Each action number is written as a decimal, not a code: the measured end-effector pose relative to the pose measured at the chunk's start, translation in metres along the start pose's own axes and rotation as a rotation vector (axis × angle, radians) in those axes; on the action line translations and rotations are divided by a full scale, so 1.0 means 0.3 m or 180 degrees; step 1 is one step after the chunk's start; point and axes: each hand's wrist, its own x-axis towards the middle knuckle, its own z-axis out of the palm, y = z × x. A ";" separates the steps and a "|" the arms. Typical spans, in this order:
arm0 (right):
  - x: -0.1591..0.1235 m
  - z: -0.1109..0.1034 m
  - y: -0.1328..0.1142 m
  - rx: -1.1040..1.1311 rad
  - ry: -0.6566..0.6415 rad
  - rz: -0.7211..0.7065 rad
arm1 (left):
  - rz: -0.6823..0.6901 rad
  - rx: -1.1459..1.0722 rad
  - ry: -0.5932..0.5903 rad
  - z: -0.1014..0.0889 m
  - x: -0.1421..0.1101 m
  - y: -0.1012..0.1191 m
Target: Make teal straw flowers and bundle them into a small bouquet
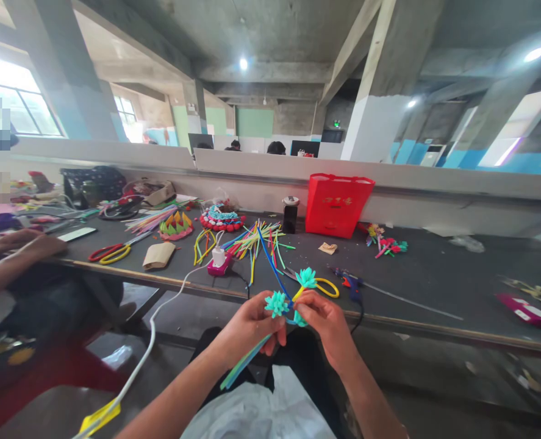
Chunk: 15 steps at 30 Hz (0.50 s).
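My left hand [256, 324] is closed around the stems of a small bunch of pipe-cleaner flowers. One turquoise flower [277, 303] sits above its thumb, and green and blue stems [246, 363] trail down below the palm. My right hand [321, 317] pinches at the bunch where the stems meet. Another turquoise flower [307, 278] stands just above those fingers. A dark blue pipe cleaner [272, 261] rises from the joint toward the table. Behind the hands lie scissors with yellow handles [329, 287], partly hidden.
Loose colored pipe cleaners [256, 241] are heaped on the dark table. A magenta power block [219, 262] with a white cable is nearby. Right of the hands lies a blue glue gun [351, 286]. A red bag [338, 206] stands behind. At left, another person's hand [41, 247] rests near red-and-yellow scissors [110, 253].
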 end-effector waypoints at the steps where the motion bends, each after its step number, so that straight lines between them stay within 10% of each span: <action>1: 0.007 -0.011 0.006 0.0080 0.0167 -0.0042 | -0.0013 -0.0034 0.0055 -0.002 0.003 -0.002; 8: 0.014 -0.117 0.047 0.0738 0.0937 0.0002 | 0.0196 -0.0553 0.0692 -0.026 0.069 0.001; 15: -0.039 0.001 0.075 0.0521 0.0179 0.0486 | 0.0582 -0.0730 0.1186 0.007 0.156 -0.017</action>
